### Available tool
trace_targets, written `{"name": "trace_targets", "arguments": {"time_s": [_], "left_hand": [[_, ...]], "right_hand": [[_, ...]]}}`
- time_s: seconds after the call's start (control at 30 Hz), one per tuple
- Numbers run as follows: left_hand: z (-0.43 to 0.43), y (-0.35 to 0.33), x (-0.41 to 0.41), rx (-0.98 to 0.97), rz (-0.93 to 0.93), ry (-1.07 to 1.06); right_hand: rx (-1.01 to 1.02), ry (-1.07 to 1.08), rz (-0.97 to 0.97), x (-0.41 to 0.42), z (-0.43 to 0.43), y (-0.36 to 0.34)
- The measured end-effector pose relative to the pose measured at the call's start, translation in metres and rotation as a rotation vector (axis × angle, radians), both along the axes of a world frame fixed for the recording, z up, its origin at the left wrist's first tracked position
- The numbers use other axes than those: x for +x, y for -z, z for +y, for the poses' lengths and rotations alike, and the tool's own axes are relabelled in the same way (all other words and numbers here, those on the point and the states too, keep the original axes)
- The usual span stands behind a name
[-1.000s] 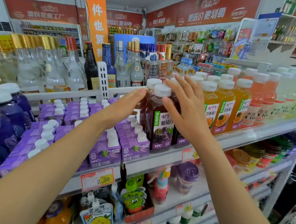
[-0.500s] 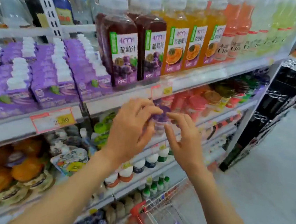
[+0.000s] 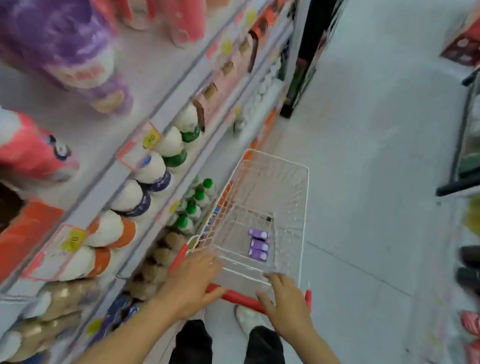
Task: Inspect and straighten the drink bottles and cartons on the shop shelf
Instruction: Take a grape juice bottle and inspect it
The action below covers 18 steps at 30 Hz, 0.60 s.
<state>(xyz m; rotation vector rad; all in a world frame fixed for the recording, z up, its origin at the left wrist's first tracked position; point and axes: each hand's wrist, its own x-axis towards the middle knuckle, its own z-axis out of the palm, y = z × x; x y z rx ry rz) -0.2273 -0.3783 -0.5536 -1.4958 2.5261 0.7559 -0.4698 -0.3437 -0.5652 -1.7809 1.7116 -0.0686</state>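
Your left hand (image 3: 192, 284) and right hand (image 3: 289, 303) rest on the red handle (image 3: 239, 298) of the cart (image 3: 304, 212), fingers loosely straight. Drink bottles (image 3: 151, 169) line the shelf (image 3: 145, 59) at your left; purple cartons (image 3: 259, 244) lie in the cart.

Head-worn view, steeply down over close trolley (image 3: 290, 202), shelves (image 3: 156, 63) leftward.
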Motion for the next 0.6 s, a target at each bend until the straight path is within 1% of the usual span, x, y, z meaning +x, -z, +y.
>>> {"name": "trace_targets", "arguments": {"time_s": [0.03, 0.1, 0.17, 0.23, 0.3, 0.37, 0.5, 0.6], "left_hand": [[-0.002, 0.016, 0.001, -0.005, -0.024, 0.03], [-0.004, 0.046, 0.004, 0.058, -0.091, 0.063], [-0.005, 0.067, 0.004, 0.12, -0.112, 0.106], [-0.005, 0.081, 0.002, 0.153, -0.114, 0.14], [-0.001, 0.093, 0.0, 0.25, -0.154, 0.161], [-0.001, 0.101, 0.0, 0.244, -0.152, 0.157], [-0.004, 0.12, -0.002, 0.216, -0.132, 0.217], [-0.014, 0.121, -0.01, 0.147, -0.158, 0.281]], "right_hand": [[0.036, 0.011, 0.001, 0.004, 0.005, 0.014], [0.053, 0.03, 0.007, 0.013, 0.013, 0.04], [0.069, 0.044, 0.029, 0.021, 0.02, 0.061], [0.046, 0.049, 0.052, 0.024, 0.025, 0.074], [-0.012, 0.082, 0.07, 0.023, 0.028, 0.081], [-0.038, 0.079, 0.102, 0.02, 0.027, 0.085], [0.053, 0.058, 0.137, 0.015, 0.018, 0.09], [-0.001, 0.065, 0.155, 0.009, 0.013, 0.094]]}}
